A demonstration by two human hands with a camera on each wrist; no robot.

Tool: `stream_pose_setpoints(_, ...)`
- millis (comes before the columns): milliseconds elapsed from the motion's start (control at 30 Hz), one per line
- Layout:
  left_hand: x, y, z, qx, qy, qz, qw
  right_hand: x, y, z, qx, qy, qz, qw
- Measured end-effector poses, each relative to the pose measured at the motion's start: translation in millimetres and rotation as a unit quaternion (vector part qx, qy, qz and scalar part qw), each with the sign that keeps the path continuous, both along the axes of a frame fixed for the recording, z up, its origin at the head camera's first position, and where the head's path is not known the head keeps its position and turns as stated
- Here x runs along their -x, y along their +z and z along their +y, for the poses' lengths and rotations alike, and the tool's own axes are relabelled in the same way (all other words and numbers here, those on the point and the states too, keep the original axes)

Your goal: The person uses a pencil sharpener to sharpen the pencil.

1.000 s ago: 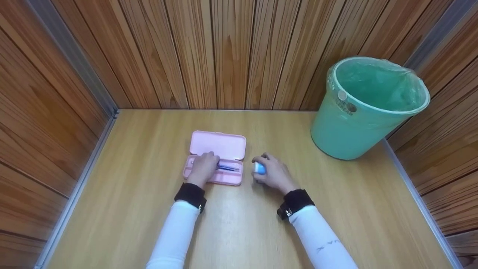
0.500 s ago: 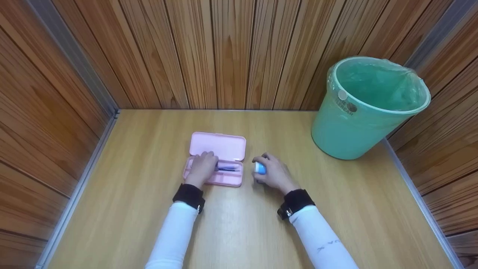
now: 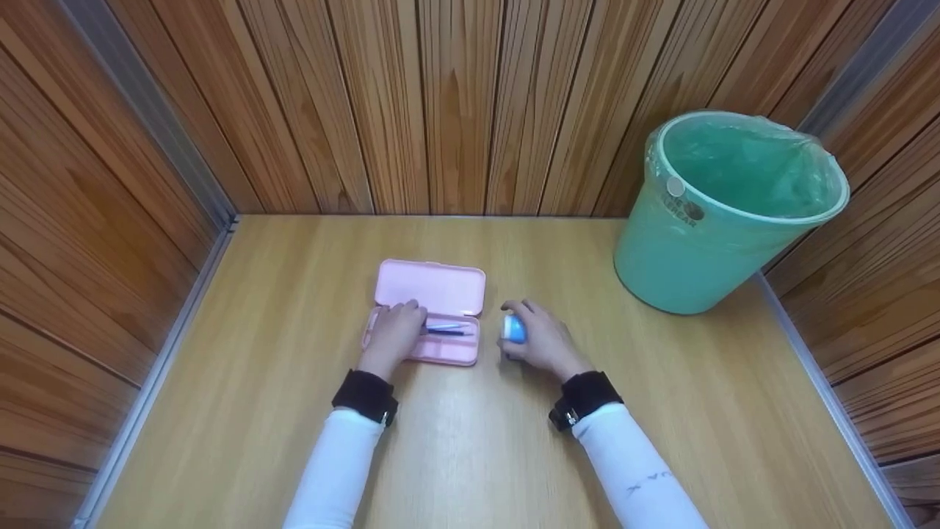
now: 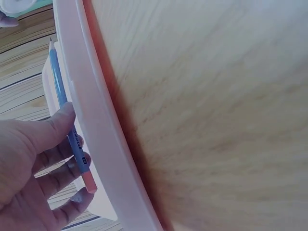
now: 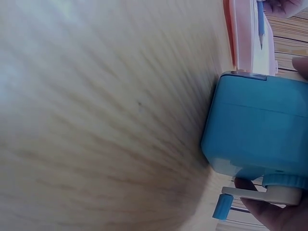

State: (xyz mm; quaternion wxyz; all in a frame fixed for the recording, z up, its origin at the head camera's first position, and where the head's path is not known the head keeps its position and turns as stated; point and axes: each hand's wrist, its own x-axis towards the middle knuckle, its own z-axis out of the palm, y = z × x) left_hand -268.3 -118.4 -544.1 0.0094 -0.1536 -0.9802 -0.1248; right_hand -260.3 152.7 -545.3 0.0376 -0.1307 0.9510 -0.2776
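My left hand [image 3: 395, 336] pinches a blue pencil [image 4: 76, 143] between thumb and fingers, above the open pink pencil case [image 3: 432, 288]. The sharpened tip points right in the head view; a reddish end shows by the fingers in the left wrist view. A second dark line lies along the pencil in the head view; whether it is another pencil or a shadow I cannot tell. To the case's right, my right hand [image 3: 545, 342] grips a blue crank pencil sharpener [image 5: 260, 120] on the table. Its pale crank arm [image 5: 255, 194] ends in a blue knob.
A green bin [image 3: 675, 257] with a clear plastic liner stands at the back right. Wood-panelled walls [image 3: 455, 110] enclose the wooden table [image 3: 455, 455] at the back and both sides.
My left hand and wrist have shifted slightly left and toward me, with the pencil still held over the case. The right hand keeps its grip on the sharpener, nearly unmoved.
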Motion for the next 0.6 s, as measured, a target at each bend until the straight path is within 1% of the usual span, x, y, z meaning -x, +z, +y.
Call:
stream_pose_setpoints(167,-8.1,-0.9,-4.3,-0.039,-0.009,0.04,0.9984,1.6,-0.3,0.1,-0.004,0.005,0.001,1.0)
stream_pose_setpoints(233,-11.0,-0.8,-5.3,-0.057,-0.007,0.045,0.9973,1.9,-0.4,0.1,-0.006,0.007,0.002,1.0)
stream_pose_setpoints(300,-13.4,-0.8,-5.7,-0.074,0.003,0.041,0.9964,1.8,-0.7,0.2,-0.006,0.006,0.001,1.0)
stream_pose_setpoints(400,-16.1,-1.3,-6.6,-0.069,0.004,0.05,0.9963,1.4,-0.9,0.2,-0.004,0.004,-0.004,1.0)
stream_pose_setpoints(500,-17.5,-1.9,-7.2,-0.055,-0.006,0.068,0.9962,1.3,-0.6,0.5,-0.001,0.004,-0.008,1.0)
stream_pose_setpoints(567,-18.0,-1.8,-7.3,-0.063,-0.001,0.066,0.9958,1.7,-0.5,1.3,0.0,0.007,-0.008,0.9999)
stream_pose_setpoints(600,-18.1,-1.7,-6.9,-0.079,0.013,0.055,0.9953,1.9,-0.4,2.0,0.002,0.009,-0.008,0.9999)
